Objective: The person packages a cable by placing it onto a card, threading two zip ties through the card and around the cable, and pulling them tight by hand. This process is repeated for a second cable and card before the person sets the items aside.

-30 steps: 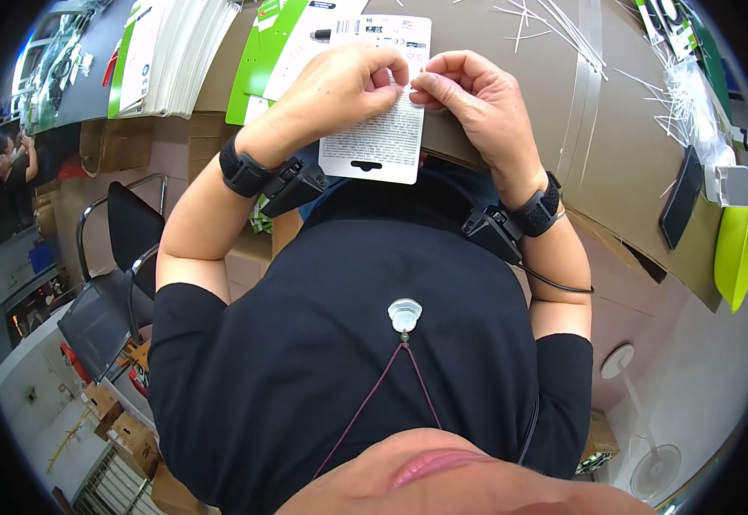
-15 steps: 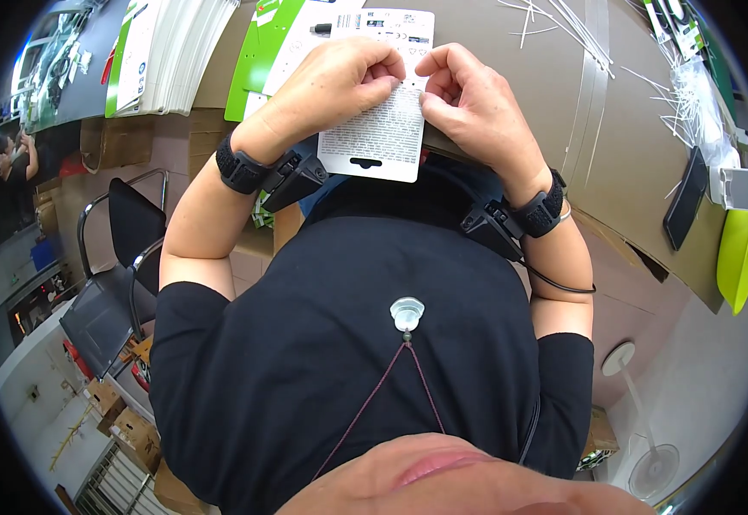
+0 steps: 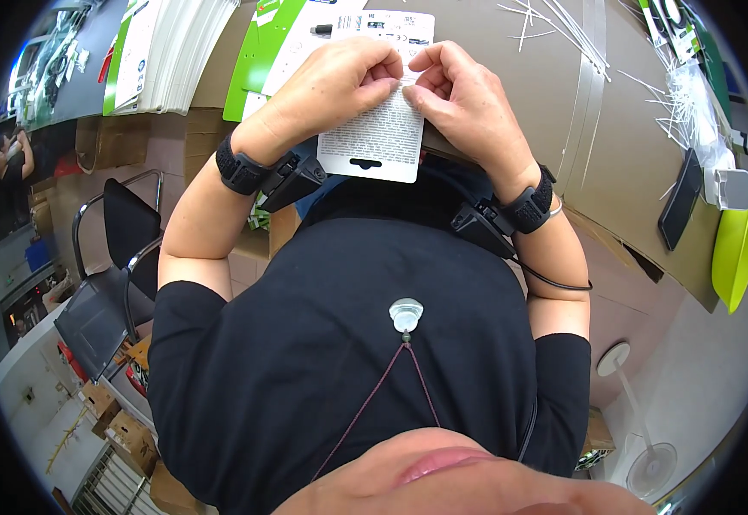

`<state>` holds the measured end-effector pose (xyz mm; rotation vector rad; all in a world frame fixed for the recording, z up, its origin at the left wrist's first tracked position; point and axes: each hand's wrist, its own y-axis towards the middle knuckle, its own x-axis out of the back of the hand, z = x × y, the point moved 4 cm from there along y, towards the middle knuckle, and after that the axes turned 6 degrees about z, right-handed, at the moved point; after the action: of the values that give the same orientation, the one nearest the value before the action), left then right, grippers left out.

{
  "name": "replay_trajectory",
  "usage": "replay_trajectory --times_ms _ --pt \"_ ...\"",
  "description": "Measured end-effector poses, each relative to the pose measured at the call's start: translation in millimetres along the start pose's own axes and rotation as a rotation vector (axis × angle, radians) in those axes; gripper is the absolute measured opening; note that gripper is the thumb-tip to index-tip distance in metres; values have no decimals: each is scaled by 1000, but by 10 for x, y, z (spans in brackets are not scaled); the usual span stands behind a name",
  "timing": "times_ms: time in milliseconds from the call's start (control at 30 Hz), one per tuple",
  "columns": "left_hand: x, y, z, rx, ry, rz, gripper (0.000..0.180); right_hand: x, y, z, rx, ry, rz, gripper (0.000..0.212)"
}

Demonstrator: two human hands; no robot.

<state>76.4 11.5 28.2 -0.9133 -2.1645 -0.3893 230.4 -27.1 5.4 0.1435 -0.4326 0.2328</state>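
Observation:
A white printed backing card (image 3: 370, 144) with a hanging slot lies at the table's near edge, its slotted end toward me. Over its middle, my left hand (image 3: 344, 79) is closed in a pinch, thumb against curled fingers. My right hand (image 3: 464, 93) is pinched too, thumb and forefinger almost meeting the left fingertips above the card. Whatever sits between the fingertips is too small to make out. Partly under my left forearm lie another white card and a green card (image 3: 258, 64).
Thin white cable ties (image 3: 563, 39) are scattered at the far right, with more by a clear plastic bag (image 3: 700, 112). A black phone (image 3: 681, 199) and a yellow-green scoop-like tray (image 3: 736, 249) lie at the right edge. A card stack (image 3: 172, 56) stands left; a chair (image 3: 129, 227) is behind.
My right hand has moved slightly left, bringing its fingertips closer to those of my left hand. The left hand and the card have stayed nearly in place.

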Motion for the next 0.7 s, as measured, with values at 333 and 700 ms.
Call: replay_trajectory --times_ms 333,700 --pt "23 -167 -11 -200 201 -23 10 -86 -70 125 35 -218 -17 21" --pt "-34 -307 -87 -334 369 -166 35 -157 -78 -83 75 453 -251 8"
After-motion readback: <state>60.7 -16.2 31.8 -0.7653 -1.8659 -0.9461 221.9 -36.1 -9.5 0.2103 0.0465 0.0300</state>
